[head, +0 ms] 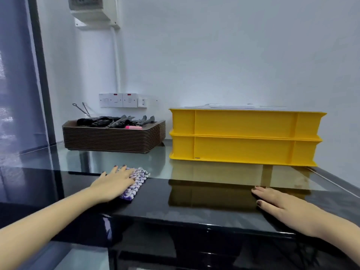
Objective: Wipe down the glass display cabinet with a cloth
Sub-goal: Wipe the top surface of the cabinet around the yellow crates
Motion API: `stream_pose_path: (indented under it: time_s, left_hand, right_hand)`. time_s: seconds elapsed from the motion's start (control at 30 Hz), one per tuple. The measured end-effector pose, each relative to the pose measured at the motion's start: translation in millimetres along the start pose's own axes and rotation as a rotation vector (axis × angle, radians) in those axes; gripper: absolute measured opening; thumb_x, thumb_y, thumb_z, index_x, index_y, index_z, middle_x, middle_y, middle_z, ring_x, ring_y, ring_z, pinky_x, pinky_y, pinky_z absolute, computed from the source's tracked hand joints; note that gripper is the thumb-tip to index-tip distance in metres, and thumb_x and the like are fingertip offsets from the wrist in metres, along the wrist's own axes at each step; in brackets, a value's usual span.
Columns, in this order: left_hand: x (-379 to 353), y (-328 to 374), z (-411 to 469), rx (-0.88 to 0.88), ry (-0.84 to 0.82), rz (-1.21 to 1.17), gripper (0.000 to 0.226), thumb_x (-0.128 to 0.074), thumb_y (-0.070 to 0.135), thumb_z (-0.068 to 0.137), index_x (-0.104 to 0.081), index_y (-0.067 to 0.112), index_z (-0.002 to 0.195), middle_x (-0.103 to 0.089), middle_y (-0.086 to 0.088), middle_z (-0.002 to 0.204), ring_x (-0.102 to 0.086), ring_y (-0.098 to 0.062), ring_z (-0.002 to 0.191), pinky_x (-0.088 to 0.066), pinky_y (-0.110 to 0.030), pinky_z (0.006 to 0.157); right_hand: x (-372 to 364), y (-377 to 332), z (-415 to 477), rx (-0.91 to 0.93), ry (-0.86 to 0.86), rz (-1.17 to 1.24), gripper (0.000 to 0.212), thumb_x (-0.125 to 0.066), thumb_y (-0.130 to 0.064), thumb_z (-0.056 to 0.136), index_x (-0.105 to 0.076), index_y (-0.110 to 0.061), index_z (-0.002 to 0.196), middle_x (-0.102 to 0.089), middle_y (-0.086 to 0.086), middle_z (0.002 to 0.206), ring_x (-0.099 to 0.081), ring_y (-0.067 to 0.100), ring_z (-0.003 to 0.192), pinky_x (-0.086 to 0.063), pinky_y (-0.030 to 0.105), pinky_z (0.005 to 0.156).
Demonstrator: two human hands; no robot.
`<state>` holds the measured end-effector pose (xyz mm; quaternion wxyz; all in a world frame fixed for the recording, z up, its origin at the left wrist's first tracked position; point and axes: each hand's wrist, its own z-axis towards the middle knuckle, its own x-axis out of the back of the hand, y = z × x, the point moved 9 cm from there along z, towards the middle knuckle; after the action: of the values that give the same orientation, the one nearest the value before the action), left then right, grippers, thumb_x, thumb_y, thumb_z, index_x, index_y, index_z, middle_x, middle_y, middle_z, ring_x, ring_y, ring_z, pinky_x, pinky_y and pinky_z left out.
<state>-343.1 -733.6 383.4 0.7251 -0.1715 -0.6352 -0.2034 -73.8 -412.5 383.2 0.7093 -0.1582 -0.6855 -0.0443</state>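
The glass display cabinet [194,199] fills the lower view, with a dark glossy top and a clear glass strip behind it. A purple-and-white knobbly cloth [137,181] lies flat on the top at the left. My left hand [114,184] presses on the cloth with straight fingers, covering its left part. Flat on the bare top at the right rests my right hand [280,206], fingers straight, holding nothing.
Two stacked yellow crates [245,137] stand on the cabinet top at the back right. A stack of brown trays [113,141] with black tongs and a pink item sits at the back left. A dark glass panel [21,94] rises at the left. Wall sockets [122,100] are behind.
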Motion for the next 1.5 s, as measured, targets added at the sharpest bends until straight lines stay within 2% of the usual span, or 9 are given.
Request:
stream_pose_path:
  time_s: [0.13,0.3,0.4,0.57,0.73,0.87,1.17,1.37,1.5]
  left_hand:
    - [9,41,20,0.174,0.009,-0.078,0.048,-0.023,0.031,0.096,-0.036,0.014,0.139,-0.028,-0.009,0.151,-0.023,-0.032,0.138,-0.018,-0.048,0.112]
    - [8,189,3,-0.066,-0.026,-0.170,0.049,-0.028,0.030,0.097,-0.035,0.009,0.140,-0.031,-0.012,0.150,-0.029,-0.032,0.134,-0.026,-0.042,0.108]
    - [7,222,-43,-0.149,0.036,-0.254,0.047,-0.035,0.034,0.096,-0.039,0.017,0.140,-0.036,-0.006,0.147,-0.033,-0.026,0.134,-0.029,-0.042,0.108]
    - [19,130,-88,-0.018,0.176,-0.172,0.045,-0.031,0.032,0.097,-0.040,0.025,0.141,-0.036,0.006,0.149,-0.034,-0.013,0.134,-0.028,-0.032,0.105]
    - [19,6,-76,0.364,0.096,-0.171,0.045,-0.028,0.031,0.094,-0.047,0.021,0.133,-0.039,-0.005,0.147,-0.039,-0.025,0.130,-0.033,-0.039,0.104]
    - [17,14,-56,0.441,0.061,-0.073,0.052,-0.026,0.034,0.092,-0.034,0.018,0.141,-0.031,-0.010,0.150,-0.031,-0.033,0.133,-0.030,-0.042,0.105]
    - [8,266,-42,-0.161,-0.023,-0.196,0.049,-0.027,0.034,0.093,-0.034,0.015,0.138,-0.034,-0.010,0.147,-0.031,-0.031,0.132,-0.031,-0.041,0.100]
    - [9,207,-71,-0.185,0.081,-0.142,0.053,-0.026,0.037,0.099,-0.018,0.028,0.150,-0.008,0.011,0.158,-0.007,-0.008,0.144,-0.013,-0.028,0.113]
    - [4,148,-51,-0.126,0.051,0.026,0.039,-0.031,0.018,0.101,-0.034,0.015,0.140,0.003,-0.005,0.159,-0.002,-0.022,0.145,-0.016,-0.037,0.116]
  right_hand:
    - [12,39,-27,-0.066,0.093,0.044,0.046,-0.028,-0.047,0.100,-0.025,-0.041,0.145,-0.021,-0.021,0.153,-0.021,0.003,0.141,-0.018,0.024,0.112]
    - [12,41,-26,-0.033,0.157,0.102,0.044,-0.032,-0.043,0.100,-0.032,-0.037,0.144,-0.027,-0.019,0.152,-0.025,0.007,0.140,-0.023,0.027,0.111]
    - [14,42,-27,-0.028,0.161,0.108,0.045,-0.031,-0.042,0.101,-0.033,-0.035,0.145,-0.027,-0.017,0.152,-0.026,0.008,0.140,-0.025,0.028,0.110]
    - [9,36,-27,0.002,0.128,0.034,0.047,-0.024,-0.039,0.102,-0.025,-0.029,0.148,-0.021,-0.012,0.156,-0.021,0.010,0.143,-0.021,0.032,0.115]
    - [8,36,-24,0.008,0.137,0.032,0.049,-0.023,-0.040,0.101,-0.026,-0.028,0.148,-0.021,-0.010,0.156,-0.022,0.011,0.142,-0.022,0.035,0.116]
    - [8,36,-21,0.001,0.145,0.042,0.049,-0.025,-0.040,0.100,-0.029,-0.027,0.147,-0.025,-0.009,0.155,-0.026,0.013,0.141,-0.022,0.036,0.115]
    - [12,40,-33,0.000,0.154,0.076,0.049,-0.025,-0.044,0.100,-0.026,-0.033,0.148,-0.020,-0.015,0.155,-0.018,0.006,0.143,-0.018,0.029,0.114]
    - [10,65,-53,-0.053,0.126,0.073,0.054,-0.022,-0.059,0.096,-0.021,-0.042,0.147,-0.014,-0.023,0.154,-0.009,0.003,0.144,-0.022,0.029,0.113]
    - [13,97,-57,-0.109,0.011,-0.063,0.056,-0.010,-0.065,0.092,-0.009,-0.050,0.146,-0.003,-0.026,0.154,-0.003,0.007,0.145,-0.002,0.049,0.116]
